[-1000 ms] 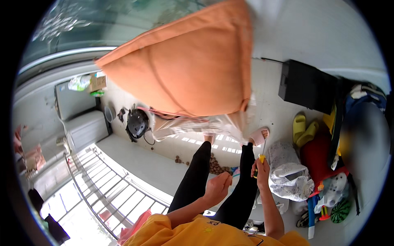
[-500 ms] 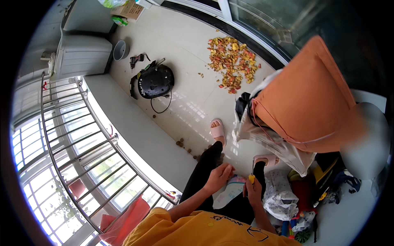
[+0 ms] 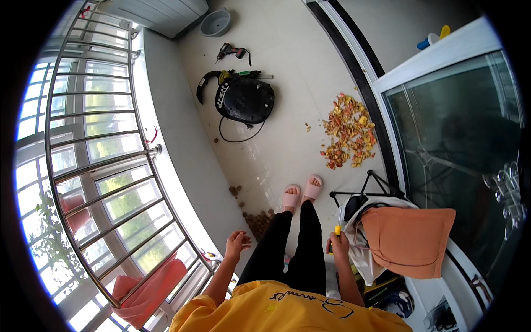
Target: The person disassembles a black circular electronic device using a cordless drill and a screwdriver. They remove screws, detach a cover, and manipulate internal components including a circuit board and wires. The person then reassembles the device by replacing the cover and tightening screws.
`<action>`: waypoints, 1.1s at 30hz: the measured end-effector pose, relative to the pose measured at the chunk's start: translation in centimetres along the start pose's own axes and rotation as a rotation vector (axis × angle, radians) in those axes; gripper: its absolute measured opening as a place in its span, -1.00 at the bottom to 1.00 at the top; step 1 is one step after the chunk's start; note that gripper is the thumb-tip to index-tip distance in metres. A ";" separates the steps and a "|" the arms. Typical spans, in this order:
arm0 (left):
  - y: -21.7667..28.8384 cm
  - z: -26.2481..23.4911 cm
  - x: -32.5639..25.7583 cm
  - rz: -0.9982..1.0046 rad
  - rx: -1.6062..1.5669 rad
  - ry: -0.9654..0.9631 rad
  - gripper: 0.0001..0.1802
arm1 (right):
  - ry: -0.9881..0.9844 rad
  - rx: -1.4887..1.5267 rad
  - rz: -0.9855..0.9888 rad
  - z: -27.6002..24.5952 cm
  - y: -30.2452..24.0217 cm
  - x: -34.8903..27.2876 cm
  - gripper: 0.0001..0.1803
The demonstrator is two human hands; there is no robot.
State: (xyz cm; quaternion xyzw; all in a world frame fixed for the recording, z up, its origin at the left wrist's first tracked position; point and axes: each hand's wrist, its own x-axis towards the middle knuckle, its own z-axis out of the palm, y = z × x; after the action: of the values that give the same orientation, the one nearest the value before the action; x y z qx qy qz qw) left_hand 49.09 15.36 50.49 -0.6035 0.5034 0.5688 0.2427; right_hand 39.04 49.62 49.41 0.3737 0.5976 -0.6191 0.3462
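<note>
My right hand [image 3: 339, 244] is closed around a screwdriver [image 3: 337, 230] with a yellow and dark handle, its metal shaft pointing away from me. My left hand [image 3: 238, 242] hangs beside my left leg, close to the low wall. Its fingers are loosely bent and apart, with nothing visible in them. Farther off on the floor lies a black rounded appliance part [image 3: 245, 100] with a cable looping from it. A cordless drill [image 3: 230, 52] rests just beyond it.
Dried yellow-red pieces [image 3: 349, 133] are spread beside the door track. Brown round nuts [image 3: 258, 224] lie along the low wall [image 3: 182, 122]. An orange cushion [image 3: 412, 242] lies over a black-framed stand at my right. A grey basin [image 3: 215, 23], metal railing [image 3: 102, 165] and glass door [image 3: 453, 127] surround the floor.
I have risen to standing, and my feet have come together. My hands have parted, the left moving outward to the left. The orange cushion now appears lower and farther from the camera.
</note>
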 end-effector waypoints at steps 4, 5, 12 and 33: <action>-2.3 -3.3 2.9 -0.106 -0.073 0.149 -0.70 | -0.020 -0.103 -0.035 1.6 -5.0 2.6 -0.85; -3.2 -3.9 3.1 -0.167 -0.095 0.177 -0.69 | -0.021 -0.108 -0.029 2.2 -6.1 3.1 -0.85; 0.1 -3.4 7.9 -0.310 -0.262 0.164 -0.63 | -0.007 -0.186 0.189 6.6 -13.7 9.2 -0.85; 27.7 3.4 28.7 -0.141 -0.764 0.227 -0.50 | -0.358 -1.144 -0.284 33.3 -46.0 45.6 -0.73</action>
State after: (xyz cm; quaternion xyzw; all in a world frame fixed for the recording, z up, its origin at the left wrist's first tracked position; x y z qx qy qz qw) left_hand 18.70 -1.54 30.75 -0.7422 0.2367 0.6268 -0.0178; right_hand -24.72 19.33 31.81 -0.0643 0.8115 -0.2934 0.5012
